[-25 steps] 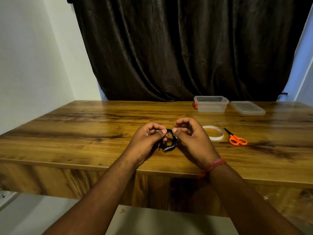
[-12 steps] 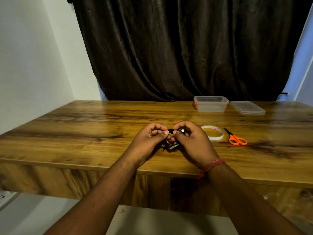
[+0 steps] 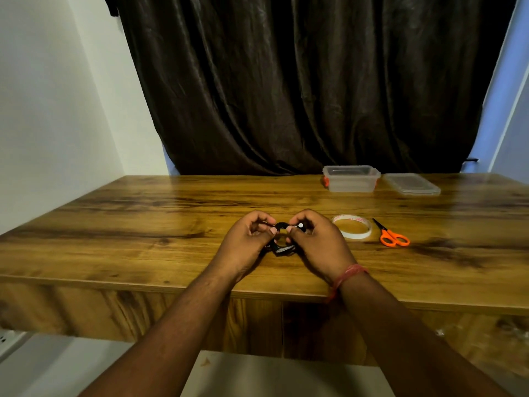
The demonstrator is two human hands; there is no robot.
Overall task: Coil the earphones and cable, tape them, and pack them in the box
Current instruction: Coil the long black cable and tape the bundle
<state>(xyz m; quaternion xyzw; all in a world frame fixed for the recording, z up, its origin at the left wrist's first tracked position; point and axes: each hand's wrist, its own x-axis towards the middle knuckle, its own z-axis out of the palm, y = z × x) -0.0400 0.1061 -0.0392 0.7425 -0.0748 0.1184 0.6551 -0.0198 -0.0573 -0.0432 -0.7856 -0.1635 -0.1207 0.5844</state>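
step: winding the black earphone coil point(image 3: 280, 245) tight, both hands working it low over the desk point(image 3: 143, 213), near the front edge.
left hand point(image 3: 246, 242): my fingers are curled round the left side of the coil, pinching the loops so they don't spring apart.
right hand point(image 3: 317, 245): fingers curled too, pinching the other side, with a small white-tipped bit (earbud or plug, can't tell which) poking out by my fingertips.
where the stuff is: coil's between my hands, partly hidden by them. tape roll point(image 3: 352, 227) lies flat just right of my right hand, orange scissors point(image 3: 392, 237) beside that. clear box point(image 3: 351, 179) stands open at the back with its lid point(image 3: 411, 183) lying next to it.
how far along: i'd say coiling's nearly done, nothing taped or packed yet.
doing it well: keep the loops the same size and stacked, tuck that loose end in snug, don't yank near the buds. one hand should take the whole bundle so the other's free for the tape.
what could go wrong: ease the pinch too soon and the coil probably pops open.
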